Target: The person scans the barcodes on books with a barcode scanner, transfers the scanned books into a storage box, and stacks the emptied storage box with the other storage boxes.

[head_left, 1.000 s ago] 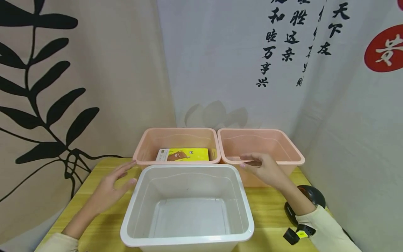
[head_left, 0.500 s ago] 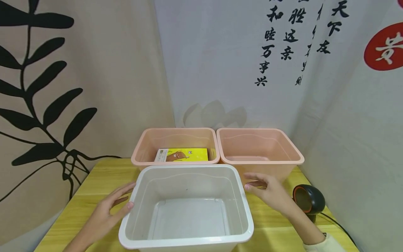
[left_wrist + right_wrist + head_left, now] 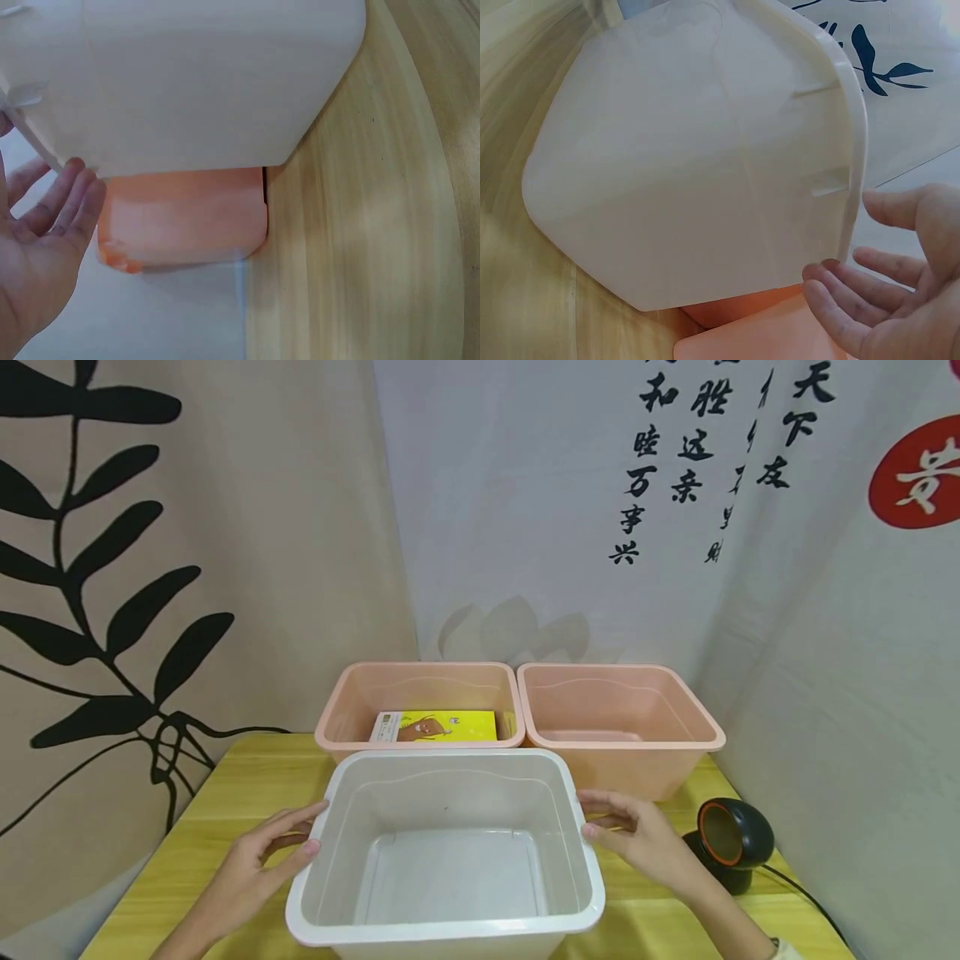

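A large white plastic bin [image 3: 450,877] stands at the front of the wooden table, nothing lying inside it. At its left rim is my left hand [image 3: 251,868], thumb and fingertips touching the edge. In the left wrist view, the fingers of that hand [image 3: 49,247] reach the underside of the rim. My right hand [image 3: 645,839] is at the opposite rim, its thumb and fingertips at the edge. The right wrist view shows this hand [image 3: 900,277] with fairly straight fingers just under the rim and the thumb beside it.
Behind the white bin, two pink bins stand side by side. The left pink bin [image 3: 337,727] holds a yellow box [image 3: 450,727]; the right pink bin [image 3: 622,760] shows a bare floor. A black round device [image 3: 735,835] with a cable sits at the table's right edge.
My right hand has come down from the right pink bin to the white bin's right rim. My left hand has moved slightly down along the left rim. The bins stay in place.
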